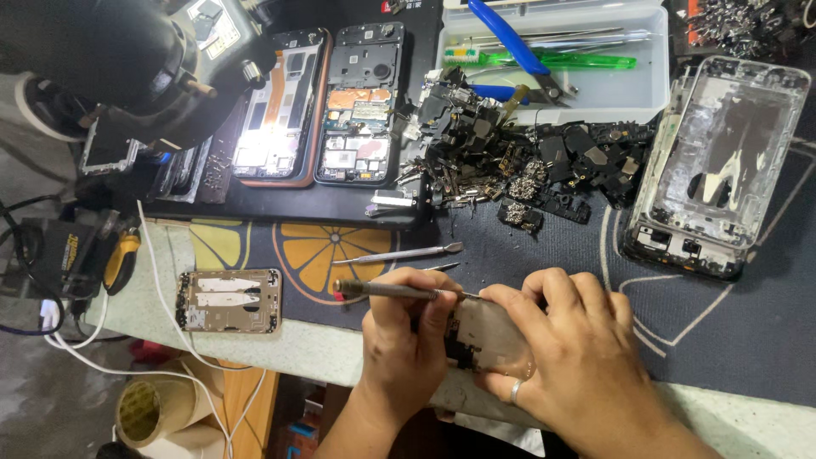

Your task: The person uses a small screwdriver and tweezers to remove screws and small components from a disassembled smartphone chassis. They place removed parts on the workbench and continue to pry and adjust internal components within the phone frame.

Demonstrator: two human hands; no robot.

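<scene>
My left hand grips a thin metal screwdriver that lies almost level, its tip pointing right onto a small phone frame. My right hand, a ring on one finger, clasps that phone frame from the right and covers much of it. Both hands hover at the front edge of the dark work mat.
A metal spudger lies just beyond my hands. A heap of black phone parts, two opened phones, a white tool tray with blue pliers, a bare phone chassis and a gold phone frame surround them.
</scene>
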